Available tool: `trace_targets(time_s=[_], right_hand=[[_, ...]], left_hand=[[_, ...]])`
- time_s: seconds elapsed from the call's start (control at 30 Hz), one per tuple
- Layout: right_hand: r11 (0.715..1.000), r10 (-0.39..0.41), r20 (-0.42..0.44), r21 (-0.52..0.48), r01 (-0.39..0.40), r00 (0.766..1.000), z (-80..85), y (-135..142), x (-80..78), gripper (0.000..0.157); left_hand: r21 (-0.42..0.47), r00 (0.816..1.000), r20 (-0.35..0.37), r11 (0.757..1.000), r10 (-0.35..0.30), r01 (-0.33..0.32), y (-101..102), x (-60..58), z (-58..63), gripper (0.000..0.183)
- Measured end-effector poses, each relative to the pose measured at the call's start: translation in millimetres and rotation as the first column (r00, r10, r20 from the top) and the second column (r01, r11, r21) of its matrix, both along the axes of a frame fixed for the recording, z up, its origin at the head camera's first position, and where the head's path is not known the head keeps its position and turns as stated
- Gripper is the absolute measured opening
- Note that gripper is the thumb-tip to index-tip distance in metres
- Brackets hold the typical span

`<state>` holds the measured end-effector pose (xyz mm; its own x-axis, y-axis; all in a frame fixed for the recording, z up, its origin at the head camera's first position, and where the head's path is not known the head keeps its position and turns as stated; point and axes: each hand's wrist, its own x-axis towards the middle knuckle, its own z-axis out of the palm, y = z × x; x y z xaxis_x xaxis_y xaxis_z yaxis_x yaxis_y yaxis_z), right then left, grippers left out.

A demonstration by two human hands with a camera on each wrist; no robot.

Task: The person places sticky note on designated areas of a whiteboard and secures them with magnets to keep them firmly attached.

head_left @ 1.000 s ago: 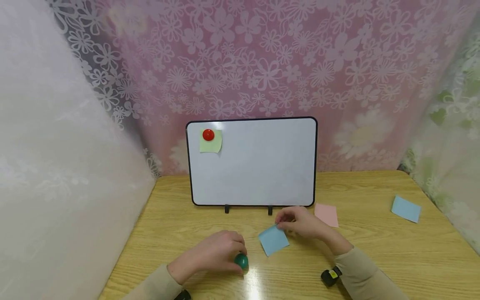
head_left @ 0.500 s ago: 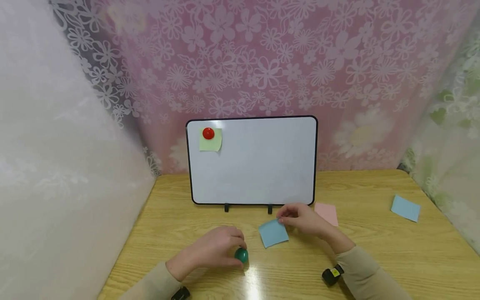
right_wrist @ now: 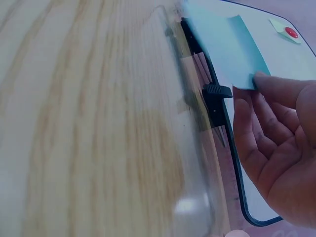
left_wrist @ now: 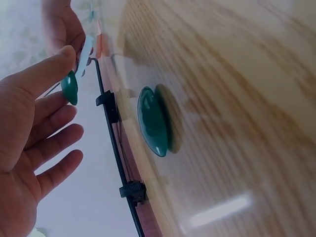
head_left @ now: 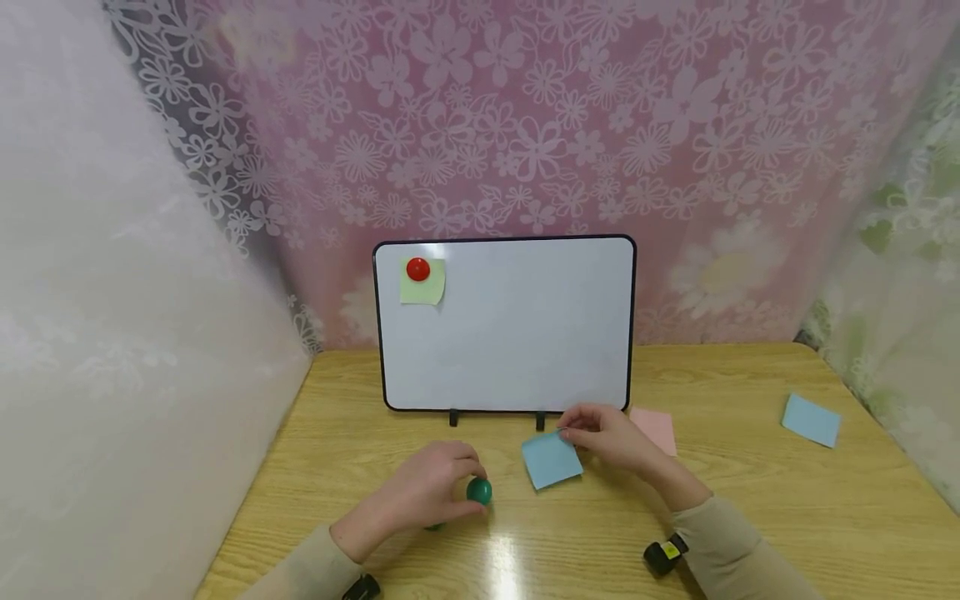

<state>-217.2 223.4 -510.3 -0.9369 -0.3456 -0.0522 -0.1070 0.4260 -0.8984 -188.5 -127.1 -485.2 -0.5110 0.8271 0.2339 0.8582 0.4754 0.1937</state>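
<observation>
My left hand [head_left: 420, 492] pinches a round green magnet [head_left: 479, 491] between thumb and index finger, the other fingers spread loosely in the left wrist view. A second green magnet [left_wrist: 152, 122] lies on the table, mostly covered by that hand in the head view. With thumb and fingertips my right hand [head_left: 611, 437] grips a blue sticky note [head_left: 551, 461] by its upper right corner. The note hangs tilted just in front of the whiteboard [head_left: 510, 333], to the right of the held magnet.
On the board's upper left, a red magnet [head_left: 418, 269] sits over a pale green sticky note [head_left: 427, 294]. Black feet [head_left: 540, 421] support the board. A pink sticky note [head_left: 655, 429] lies behind my right wrist, and another blue note [head_left: 812, 420] near the table's right edge.
My left hand has moved forward and slightly left with the green magnet, uncovering part of the second one. My right hand has shifted slightly forward, bringing the blue note nearer the board.
</observation>
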Motion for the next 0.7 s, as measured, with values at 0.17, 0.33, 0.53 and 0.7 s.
trace_targets(time_s=[0.17,0.33,0.53,0.7], right_hand=[[0.998,-0.052,0.012,-0.035,0.053,0.999,3.9,-3.4,0.5,0.019],[0.996,-0.082,-0.021,-0.037,0.082,0.996,11.3,-7.3,1.6,0.021],[0.99,-0.113,-0.014,-0.081,0.112,0.993,15.2,-10.4,1.3,0.027],[0.983,-0.134,-0.008,-0.13,0.132,0.991,17.8,-12.3,2.9,0.032]], left_hand=[[0.054,0.999,-0.014,0.998,0.038,-0.038,0.0,-2.9,2.1,0.039],[0.083,0.998,-0.009,0.995,0.062,-0.062,0.6,-4.0,4.6,0.035],[0.121,0.998,-0.011,0.991,0.067,-0.065,1.0,-5.5,6.7,0.034],[0.132,0.997,-0.023,0.988,0.079,-0.075,1.0,-6.6,7.8,0.035]])
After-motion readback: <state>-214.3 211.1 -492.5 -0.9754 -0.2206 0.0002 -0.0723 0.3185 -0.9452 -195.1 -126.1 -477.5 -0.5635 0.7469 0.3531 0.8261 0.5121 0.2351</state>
